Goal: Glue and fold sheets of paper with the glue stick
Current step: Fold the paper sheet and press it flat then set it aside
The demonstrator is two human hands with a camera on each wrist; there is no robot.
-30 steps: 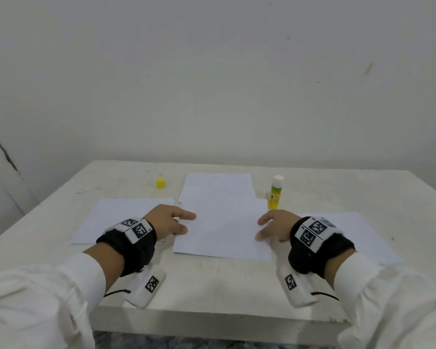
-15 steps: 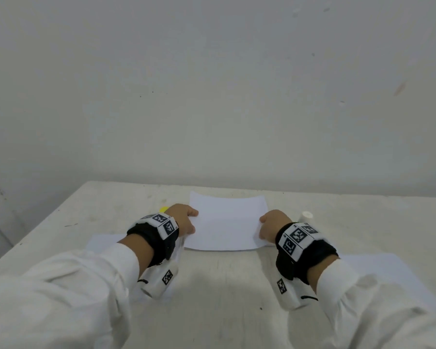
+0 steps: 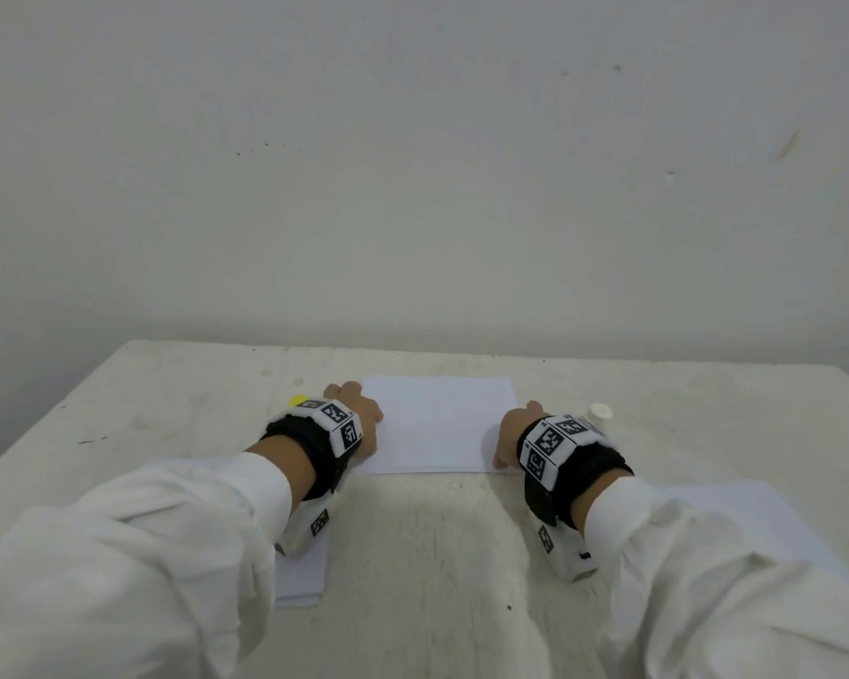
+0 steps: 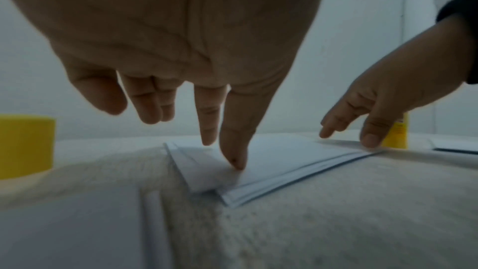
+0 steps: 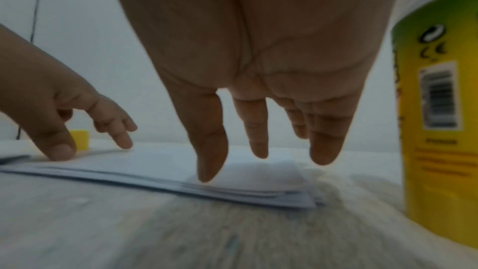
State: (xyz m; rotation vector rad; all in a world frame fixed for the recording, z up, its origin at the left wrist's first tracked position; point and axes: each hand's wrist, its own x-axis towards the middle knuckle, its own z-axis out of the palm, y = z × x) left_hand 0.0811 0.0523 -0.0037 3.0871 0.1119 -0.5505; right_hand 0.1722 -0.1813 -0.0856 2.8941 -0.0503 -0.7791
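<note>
Pressing folded paper [image 3: 437, 423] flat, both hands' straight fingers [image 4: 234, 150]; glue stick [image 5: 439, 109] barcode label unreadable.

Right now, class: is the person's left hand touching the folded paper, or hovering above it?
Touching. In the left wrist view, the left hand's thumb tip presses onto the folded paper near its left corner, with no gap; the other fingers hang above it.
</note>
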